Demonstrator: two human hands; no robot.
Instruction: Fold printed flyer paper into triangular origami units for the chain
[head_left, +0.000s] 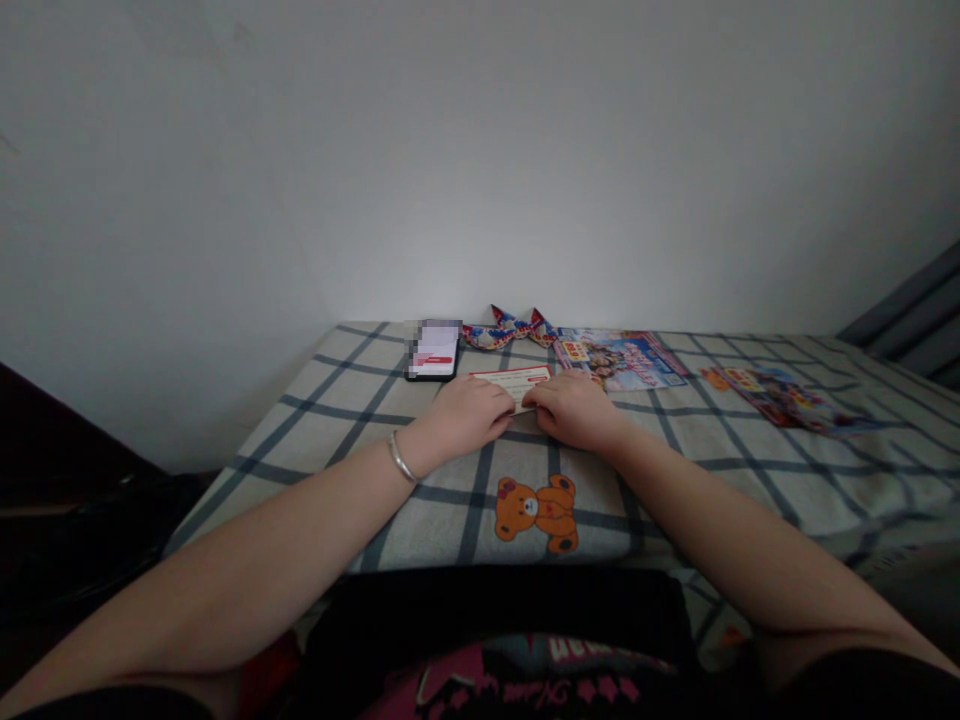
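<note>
My left hand (469,410) and my right hand (574,408) rest side by side on a checked bedsheet (337,420). Both have their fingers curled down onto the near edge of a small white card with red print (517,379). The card lies flat on the sheet just beyond my fingertips. A silver bangle (401,460) circles my left wrist. How firmly either hand pinches the card is hidden by the knuckles.
A phone (433,352) with a lit screen lies beyond my left hand. A colourful ribbon (506,330) and a printed packet (619,358) lie by the wall, another packet (784,396) further right. An orange bear (537,512) is printed on the sheet.
</note>
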